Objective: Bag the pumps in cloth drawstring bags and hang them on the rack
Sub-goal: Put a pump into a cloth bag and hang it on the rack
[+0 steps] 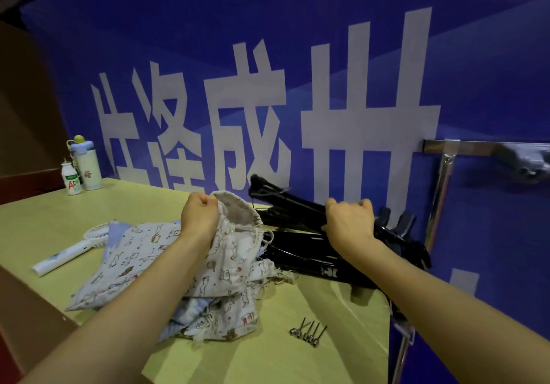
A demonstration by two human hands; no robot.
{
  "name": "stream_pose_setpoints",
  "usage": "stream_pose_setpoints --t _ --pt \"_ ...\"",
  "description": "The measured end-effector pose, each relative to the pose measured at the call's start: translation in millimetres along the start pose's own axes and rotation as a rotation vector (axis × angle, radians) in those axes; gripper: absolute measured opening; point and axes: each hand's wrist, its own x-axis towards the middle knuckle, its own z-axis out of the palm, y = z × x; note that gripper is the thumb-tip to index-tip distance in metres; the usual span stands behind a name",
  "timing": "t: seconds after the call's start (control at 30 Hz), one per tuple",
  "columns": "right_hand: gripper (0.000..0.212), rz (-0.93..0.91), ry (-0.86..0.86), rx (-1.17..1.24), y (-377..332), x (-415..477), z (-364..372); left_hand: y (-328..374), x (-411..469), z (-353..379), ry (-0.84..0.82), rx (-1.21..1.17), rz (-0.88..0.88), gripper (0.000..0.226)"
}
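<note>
Head view: fingers of left hand (198, 217) pinched on bag (235, 249) rim, right hand (348, 224) fingers curled around pump (293, 202).

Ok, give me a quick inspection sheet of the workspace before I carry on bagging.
Surface: pale wooden table.
Job's things: printed cloth bags heaped left of centre; black pumps piled to their right; chrome rack at the right edge.
Clutter: four needles near the front; handheld fan, flask and small drink bottle at left.
Grippers: left hand pinches the open bag by its rim; right hand grips one pump.
Cables: nothing seen.
Surroundings: blue banner behind.
</note>
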Motion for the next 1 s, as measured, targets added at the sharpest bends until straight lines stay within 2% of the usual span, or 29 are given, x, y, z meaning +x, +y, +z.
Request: stream_pose_setpoints --t 0.23,0.43,0.53,0.63,0.83,1.0 --pt "0.031 -0.115 0.287 0.147 -4 -5 -40 5 -4 -11 0.085 -0.036 -0.006 0.039" --pt "0.035 -0.311 0.342 0.087 -7 -19 -51 21 9 -37 0.177 -0.126 -0.048 0.031" --pt "0.035 -0.331 0.353 0.057 -6 -24 -50 25 10 -51 0.231 -0.075 -0.019 0.017" --pt "0.035 -0.360 0.359 0.000 -2 -30 -53 34 10 -62 0.250 0.023 0.056 0.014" --pt "0.026 -0.428 0.222 -0.088 -25 -34 -57 55 -11 -51 0.127 0.103 0.161 0.016" --pt "0.017 -0.467 0.268 -0.012 -59 -28 -64 63 -42 -26 -0.112 0.181 0.269 0.017"
